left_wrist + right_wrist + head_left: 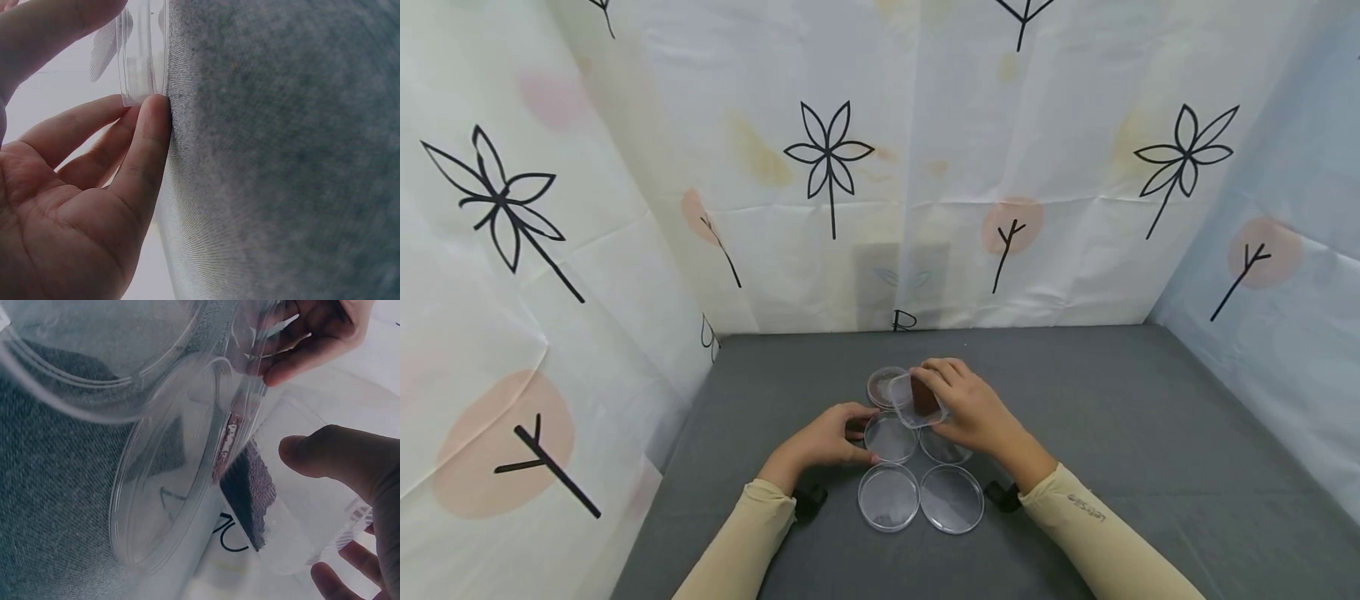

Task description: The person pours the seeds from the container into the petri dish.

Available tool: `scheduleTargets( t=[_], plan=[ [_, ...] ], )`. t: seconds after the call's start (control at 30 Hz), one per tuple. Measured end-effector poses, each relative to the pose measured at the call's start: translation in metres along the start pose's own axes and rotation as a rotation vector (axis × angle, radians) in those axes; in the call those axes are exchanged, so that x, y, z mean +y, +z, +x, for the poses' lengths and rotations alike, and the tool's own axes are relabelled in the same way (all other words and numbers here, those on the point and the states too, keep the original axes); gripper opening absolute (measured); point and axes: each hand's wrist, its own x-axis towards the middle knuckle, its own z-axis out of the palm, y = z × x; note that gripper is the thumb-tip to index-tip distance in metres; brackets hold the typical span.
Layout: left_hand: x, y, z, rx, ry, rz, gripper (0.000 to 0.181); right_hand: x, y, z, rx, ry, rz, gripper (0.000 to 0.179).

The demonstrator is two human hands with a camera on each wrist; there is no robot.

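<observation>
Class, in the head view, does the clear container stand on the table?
No, the right hand holds the container tilted above the dishes.

clear dishes (951, 500) packed between left hand (827, 435) and right hand (976, 410), tilted tub (907, 403) above, room on grey tabletop (1157, 442) right of arms (1112, 529)

"What are the dishes (889, 498) made of?"
"Clear plastic, by the look — glossy and smooth, like the box (907, 408)."
"And the table cover (1120, 433)?"
"Matt cloth, slightly rough — the wall sheet (940, 167) is smoother, creased fabric."
</observation>
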Motion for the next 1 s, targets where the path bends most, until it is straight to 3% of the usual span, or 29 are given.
scheduleTargets(
  t=[0.27,1.0],
  plan=[
    [0.001,0.000,0.000,-0.003,-0.008,-0.003,0.077,-0.002,0.007,0.004,0.037,-0.092,-0.063,0.091],
    [-0.001,0.000,0.000,-0.007,-0.020,-0.002,0.077,-0.012,0.014,0.009,0.033,-0.188,-0.216,0.090]
  ],
)
